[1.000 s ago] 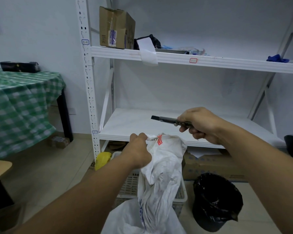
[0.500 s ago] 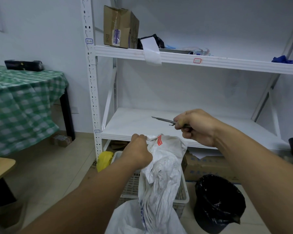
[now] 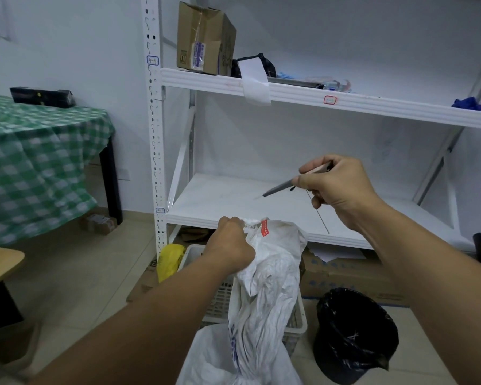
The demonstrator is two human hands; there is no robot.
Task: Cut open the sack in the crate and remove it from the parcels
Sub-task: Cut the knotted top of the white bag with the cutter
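Note:
A crumpled white woven sack [image 3: 267, 287] with a red label hangs lifted above a white plastic crate [image 3: 220, 298] on the floor. My left hand [image 3: 231, 243] grips the sack's top edge in a fist. My right hand [image 3: 336, 184] is raised above and right of the sack and holds a slim utility knife [image 3: 282, 187], blade pointing left and slightly down, apart from the sack. The sack hides the crate's inside, so no parcels show.
A white metal shelf rack [image 3: 233, 201] stands right behind the crate, with a cardboard box [image 3: 206, 40] on its upper shelf. A black bin [image 3: 356, 334] sits on the floor at the right, a yellow bag [image 3: 170, 259] left of the crate, and a green-checked table [image 3: 34, 162] at far left.
My right hand rose a little and turned the knife, so the blade now slants down to the left. My left hand kept its grip on the lifted sack.

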